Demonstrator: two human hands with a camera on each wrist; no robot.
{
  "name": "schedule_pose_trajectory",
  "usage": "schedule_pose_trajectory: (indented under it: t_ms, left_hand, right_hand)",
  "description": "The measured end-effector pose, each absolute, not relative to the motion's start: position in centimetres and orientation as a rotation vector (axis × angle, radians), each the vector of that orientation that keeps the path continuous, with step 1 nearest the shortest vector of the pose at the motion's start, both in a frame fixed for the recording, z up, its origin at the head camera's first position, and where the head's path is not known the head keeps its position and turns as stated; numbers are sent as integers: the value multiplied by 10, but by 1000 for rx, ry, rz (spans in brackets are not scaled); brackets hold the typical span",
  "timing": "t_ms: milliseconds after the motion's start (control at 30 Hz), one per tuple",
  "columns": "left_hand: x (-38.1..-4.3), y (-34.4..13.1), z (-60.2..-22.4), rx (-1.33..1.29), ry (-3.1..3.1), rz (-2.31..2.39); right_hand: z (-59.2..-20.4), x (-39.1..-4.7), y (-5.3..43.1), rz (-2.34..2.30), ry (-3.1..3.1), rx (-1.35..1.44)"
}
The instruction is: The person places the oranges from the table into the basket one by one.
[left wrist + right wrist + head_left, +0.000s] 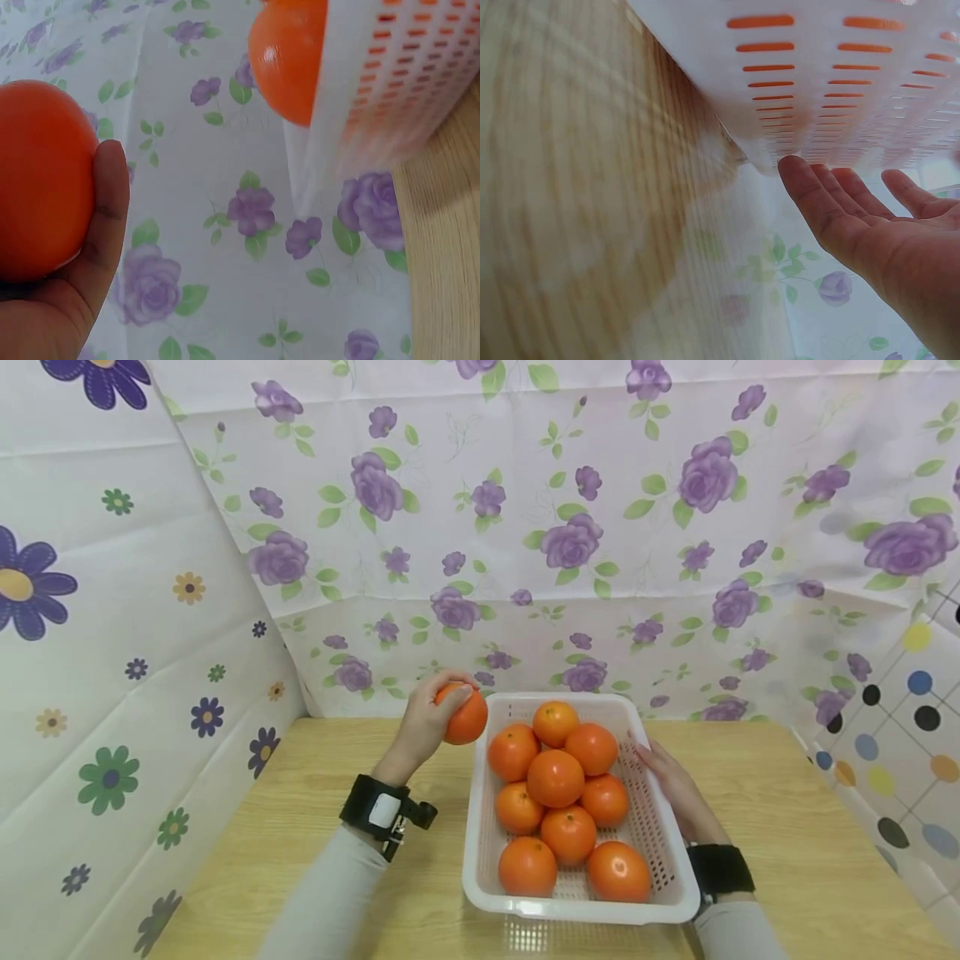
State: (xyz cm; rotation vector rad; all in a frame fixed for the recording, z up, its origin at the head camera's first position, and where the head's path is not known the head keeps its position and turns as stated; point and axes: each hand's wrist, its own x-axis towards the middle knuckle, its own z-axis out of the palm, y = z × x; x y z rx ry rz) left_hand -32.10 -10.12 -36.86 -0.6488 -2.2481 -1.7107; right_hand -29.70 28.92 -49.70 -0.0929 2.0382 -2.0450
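Note:
My left hand (425, 731) grips an orange (467, 717) just outside the far left corner of a white plastic basket (472, 852), above rim height. In the left wrist view the fingers (111, 187) wrap the side of that orange (41, 180), apart from the basket. Inside the basket several oranges (555, 778) are heaped, one on top of the others. My right hand (682, 793) rests against the basket's right outer side. The right wrist view shows its fingers (817, 196) fairly straight, tips at the slotted wall (802, 97).
The basket stands on a light wooden table (300, 827). A white sheet with purple flowers (525, 568) hangs behind the table. Another flowered sheet (150, 693) borders the left side, and a dotted one (900, 735) the right.

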Motion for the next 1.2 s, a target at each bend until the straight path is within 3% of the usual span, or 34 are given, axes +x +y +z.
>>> schedule_pose_trajectory:
  t_ms: [700,1200]
  left_hand:
    - [-304,-13,-357,-1047,-2480,-1562]
    - [-281,48,-362,-1611,-2754,-546]
  right_hand:
    - [-494,-297,289,-2050,2023,-107]
    - [-493,-295,292,-2011,2090,-81]
